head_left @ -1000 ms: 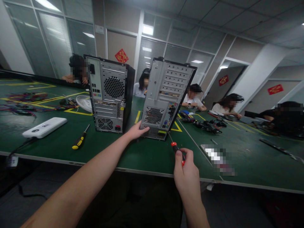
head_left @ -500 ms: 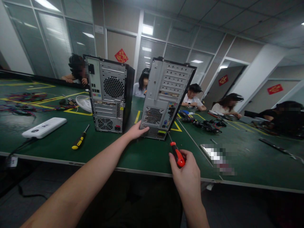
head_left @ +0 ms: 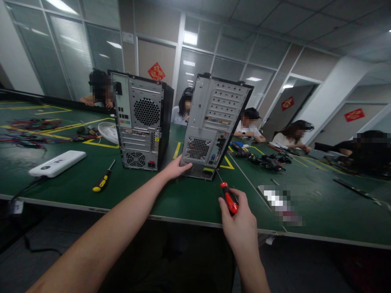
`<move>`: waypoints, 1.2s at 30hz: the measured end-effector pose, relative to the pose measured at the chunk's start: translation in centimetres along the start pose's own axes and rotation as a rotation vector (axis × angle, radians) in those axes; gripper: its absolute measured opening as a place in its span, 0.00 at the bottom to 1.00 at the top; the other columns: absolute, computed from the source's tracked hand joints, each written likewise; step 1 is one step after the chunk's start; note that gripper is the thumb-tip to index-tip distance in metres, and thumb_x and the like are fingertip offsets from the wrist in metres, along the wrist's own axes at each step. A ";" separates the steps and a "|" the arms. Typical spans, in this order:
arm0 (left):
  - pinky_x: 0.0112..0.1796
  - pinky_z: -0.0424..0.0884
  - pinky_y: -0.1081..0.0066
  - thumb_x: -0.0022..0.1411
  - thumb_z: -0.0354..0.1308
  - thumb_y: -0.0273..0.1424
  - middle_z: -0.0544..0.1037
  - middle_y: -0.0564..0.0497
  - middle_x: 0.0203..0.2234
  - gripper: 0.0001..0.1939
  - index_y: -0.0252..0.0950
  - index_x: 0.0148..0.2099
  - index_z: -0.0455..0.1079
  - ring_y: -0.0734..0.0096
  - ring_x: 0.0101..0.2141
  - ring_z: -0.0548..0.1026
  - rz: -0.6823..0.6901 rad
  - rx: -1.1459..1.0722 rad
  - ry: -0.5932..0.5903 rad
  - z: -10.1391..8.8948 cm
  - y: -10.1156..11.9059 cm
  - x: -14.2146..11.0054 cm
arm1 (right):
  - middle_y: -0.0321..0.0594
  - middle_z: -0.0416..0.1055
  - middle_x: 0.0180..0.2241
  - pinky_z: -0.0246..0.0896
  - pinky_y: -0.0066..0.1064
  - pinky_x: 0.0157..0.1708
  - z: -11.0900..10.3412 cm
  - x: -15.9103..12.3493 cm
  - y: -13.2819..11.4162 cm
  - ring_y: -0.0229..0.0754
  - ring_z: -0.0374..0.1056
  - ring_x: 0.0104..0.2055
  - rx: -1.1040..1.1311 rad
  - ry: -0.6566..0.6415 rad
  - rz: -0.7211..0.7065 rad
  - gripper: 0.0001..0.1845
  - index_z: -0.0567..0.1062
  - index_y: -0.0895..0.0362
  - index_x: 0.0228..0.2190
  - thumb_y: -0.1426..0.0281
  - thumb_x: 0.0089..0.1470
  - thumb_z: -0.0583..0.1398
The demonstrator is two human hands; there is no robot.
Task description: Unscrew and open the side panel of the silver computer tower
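A computer tower stands upright on the green table, its rear panel of ports and vents facing me. My left hand grips its lower left edge, thumb on the rear face and fingers out of sight along the side. In my right hand is a red and black screwdriver, its thin shaft pointing up at the tower's bottom right corner. Whether the tip sits on a screw there is too small to tell. A second computer tower stands just to the left, touched by neither hand.
A yellow and black screwdriver and a white power bank with a cable lie at left. Behind them are tangled wires and a white basket. Black cables and a blurred-out flat object lie right. Several people sit across the table.
The fingers of my right hand have shifted on the screwdriver handle, which shows more of its red side. My left hand and both towers have stayed in place.
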State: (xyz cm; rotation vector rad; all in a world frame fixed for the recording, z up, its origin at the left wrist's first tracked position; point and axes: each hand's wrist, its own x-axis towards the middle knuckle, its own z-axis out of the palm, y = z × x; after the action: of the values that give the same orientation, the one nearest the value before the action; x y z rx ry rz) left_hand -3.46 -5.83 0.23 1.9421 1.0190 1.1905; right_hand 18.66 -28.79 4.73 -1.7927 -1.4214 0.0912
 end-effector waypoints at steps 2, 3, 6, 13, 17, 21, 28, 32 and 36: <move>0.66 0.66 0.52 0.63 0.62 0.52 0.76 0.43 0.62 0.38 0.40 0.69 0.67 0.48 0.63 0.73 0.003 0.004 -0.001 0.0 0.0 0.0 | 0.43 0.79 0.34 0.63 0.37 0.35 0.0 0.0 -0.1 0.55 0.76 0.35 0.014 -0.014 0.027 0.28 0.72 0.51 0.51 0.44 0.61 0.55; 0.65 0.66 0.52 0.63 0.62 0.53 0.76 0.44 0.63 0.38 0.41 0.69 0.67 0.49 0.63 0.73 0.002 0.006 -0.002 0.0 -0.1 0.0 | 0.43 0.78 0.33 0.63 0.37 0.35 0.0 0.0 -0.2 0.55 0.76 0.35 0.017 -0.018 0.039 0.30 0.72 0.51 0.51 0.43 0.61 0.53; 0.65 0.66 0.53 0.63 0.62 0.53 0.76 0.44 0.63 0.38 0.42 0.69 0.67 0.49 0.64 0.73 -0.007 0.013 -0.003 0.0 -0.3 0.1 | 0.47 0.78 0.34 0.62 0.38 0.35 -0.1 0.0 -0.3 0.56 0.75 0.36 0.022 -0.008 0.065 0.33 0.72 0.52 0.49 0.41 0.64 0.46; 0.65 0.67 0.50 0.63 0.62 0.53 0.76 0.43 0.63 0.38 0.41 0.69 0.67 0.48 0.63 0.73 -0.013 0.010 -0.014 -0.1 -0.1 0.0 | 0.53 0.77 0.38 0.61 0.41 0.35 0.0 0.0 -0.3 0.60 0.74 0.37 -0.031 0.064 0.108 0.35 0.69 0.54 0.49 0.39 0.59 0.50; 0.65 0.66 0.53 0.62 0.63 0.52 0.77 0.43 0.62 0.38 0.40 0.69 0.67 0.49 0.63 0.73 -0.016 0.009 0.008 0.0 0.3 -0.1 | 0.53 0.77 0.38 0.62 0.41 0.35 0.2 0.0 -0.1 0.59 0.74 0.38 -0.015 0.108 0.081 0.34 0.69 0.55 0.48 0.39 0.57 0.53; 0.66 0.66 0.53 0.62 0.63 0.52 0.77 0.44 0.62 0.38 0.40 0.68 0.68 0.49 0.63 0.73 -0.011 0.013 0.011 0.1 0.1 0.0 | 0.50 0.76 0.37 0.64 0.41 0.38 0.4 0.0 0.3 0.55 0.73 0.37 0.020 0.149 0.011 0.32 0.70 0.55 0.46 0.41 0.56 0.57; 0.67 0.64 0.52 0.62 0.62 0.54 0.76 0.45 0.63 0.38 0.43 0.69 0.67 0.49 0.64 0.73 -0.008 0.012 -0.001 0.0 -0.3 0.1 | 0.49 0.75 0.41 0.65 0.40 0.42 0.5 0.0 0.7 0.52 0.72 0.41 0.023 0.186 -0.153 0.25 0.74 0.55 0.43 0.47 0.60 0.58; 0.67 0.64 0.53 0.62 0.62 0.53 0.76 0.45 0.63 0.38 0.42 0.70 0.66 0.49 0.64 0.72 -0.010 0.008 -0.009 0.0 -0.1 0.0 | 0.45 0.78 0.38 0.64 0.39 0.38 0.2 -0.1 0.2 0.52 0.74 0.36 0.023 0.093 -0.066 0.27 0.73 0.53 0.49 0.45 0.62 0.55; 0.67 0.63 0.51 0.62 0.62 0.53 0.76 0.43 0.63 0.38 0.41 0.69 0.67 0.48 0.64 0.72 0.004 -0.002 0.000 0.0 -0.1 0.1 | 0.44 0.79 0.38 0.63 0.38 0.36 0.0 -0.3 -0.2 0.52 0.75 0.35 0.038 0.018 -0.024 0.27 0.72 0.51 0.52 0.46 0.62 0.56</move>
State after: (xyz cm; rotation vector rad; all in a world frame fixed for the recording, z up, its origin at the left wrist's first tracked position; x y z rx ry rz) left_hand -3.47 -5.71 0.13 1.9437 1.0143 1.1928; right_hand 18.38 -29.02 4.75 -1.7413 -1.4188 0.0886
